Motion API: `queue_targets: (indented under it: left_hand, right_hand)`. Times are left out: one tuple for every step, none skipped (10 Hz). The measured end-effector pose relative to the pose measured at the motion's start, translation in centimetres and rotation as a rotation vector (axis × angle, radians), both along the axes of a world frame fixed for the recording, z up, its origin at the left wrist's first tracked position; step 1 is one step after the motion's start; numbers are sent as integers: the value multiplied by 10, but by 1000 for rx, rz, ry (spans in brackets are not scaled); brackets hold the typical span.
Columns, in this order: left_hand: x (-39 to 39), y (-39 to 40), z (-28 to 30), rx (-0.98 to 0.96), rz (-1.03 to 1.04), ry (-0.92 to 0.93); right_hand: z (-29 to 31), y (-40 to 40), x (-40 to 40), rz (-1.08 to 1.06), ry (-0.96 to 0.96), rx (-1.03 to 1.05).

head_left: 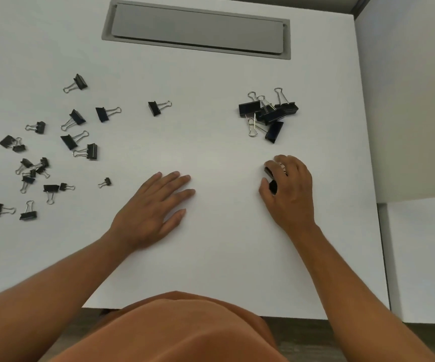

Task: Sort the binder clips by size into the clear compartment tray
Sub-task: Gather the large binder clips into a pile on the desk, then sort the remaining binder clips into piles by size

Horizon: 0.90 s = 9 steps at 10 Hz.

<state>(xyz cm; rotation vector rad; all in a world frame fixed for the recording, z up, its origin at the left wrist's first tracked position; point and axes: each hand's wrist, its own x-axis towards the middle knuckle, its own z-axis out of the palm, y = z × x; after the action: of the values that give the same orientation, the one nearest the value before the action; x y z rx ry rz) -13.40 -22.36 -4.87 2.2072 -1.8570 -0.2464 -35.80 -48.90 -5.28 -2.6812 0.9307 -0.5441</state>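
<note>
Gripping black binder clips [270, 178] in my right hand [290, 190] below the large-clip pile [268, 113], left hand [156, 205] flat, I risked dropping one.

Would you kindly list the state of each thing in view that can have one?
left hand: open, fingers straight, flat on the table.
right hand: grip curled round black binder clips.
pile of large clips: heaped together, some overlapping, handles sticking up or out.
scattered clips: loose on the table, mixed sizes, unsorted.
grey cable flap: closed.
clear tray: not in view.
</note>
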Motion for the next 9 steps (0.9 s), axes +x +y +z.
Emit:
queue_targets:
  left_hand:
    - [-1,0,-1,0,6,2]
    - [0,0,0,-3,6,0]
    - [-1,0,0,-11,6,5]
    - [-1,0,-1,-9,2,7]
    - [1,1,-2,-12,-1,9]
    - [1,2,-3,-20,-7,11]
    - [1,2,-4,-31,0,14]
    - [2,3,-4,-45,-7,12]
    - [2,4,-4,-76,-20,26]
  right_hand:
    - [0,-22,-3,-71,17,-42]
    - [2,-42,-1,-144,27,-62]
    - [2,-56,6,-230,11,-54]
    - [3,-60,12,-276,-5,-58]
    - [4,-51,11,-280,-22,-58]
    - [3,-43,10,-278,-30,-69]
    - [4,-44,12,-281,-46,-42]
    - [5,-43,12,-266,-19,-17]
    - [17,-30,12,-305,-92,-5]
